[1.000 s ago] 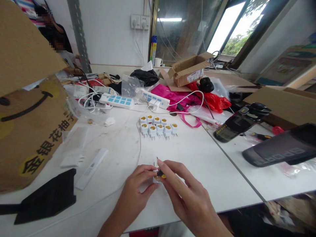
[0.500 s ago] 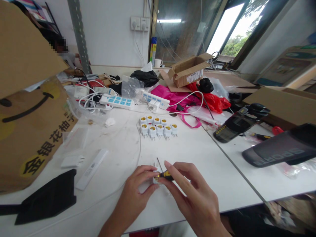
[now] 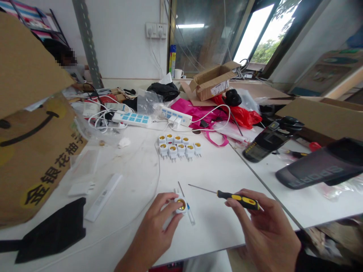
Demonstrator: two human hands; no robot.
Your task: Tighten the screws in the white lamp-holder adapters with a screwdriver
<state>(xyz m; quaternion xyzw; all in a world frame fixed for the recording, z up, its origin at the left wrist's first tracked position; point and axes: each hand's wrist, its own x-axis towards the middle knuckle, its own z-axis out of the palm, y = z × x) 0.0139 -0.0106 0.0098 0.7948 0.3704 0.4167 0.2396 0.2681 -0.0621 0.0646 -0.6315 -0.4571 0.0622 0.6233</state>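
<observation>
My left hand [image 3: 160,213] is closed around a white plug-in lamp socket [image 3: 184,209], whose gold threaded mouth faces up and whose prongs point away from me. One fingertip rests at the mouth. In my right hand [image 3: 265,223] is a screwdriver [image 3: 238,199] with a yellow and black handle, its thin shaft pointing left above the table. Beside the held socket lies a slim screwdriver with a clear handle [image 3: 192,217]. Farther back, several more white lamp sockets [image 3: 180,150] stand in two rows, gold mouths up.
Power strips [image 3: 132,118] and cables lie toward the back, near a pink bag [image 3: 181,107] and an open carton [image 3: 212,85]. On the right lie two dark bottles [image 3: 317,166]. To the left are a black flat tool [image 3: 53,230], a white strip [image 3: 103,197] and a brown paper bag [image 3: 42,158].
My right hand has moved right, carrying the screwdriver away from the socket and turning its tip to the left. The left hand keeps its hold, and the socket's gold mouth now shows.
</observation>
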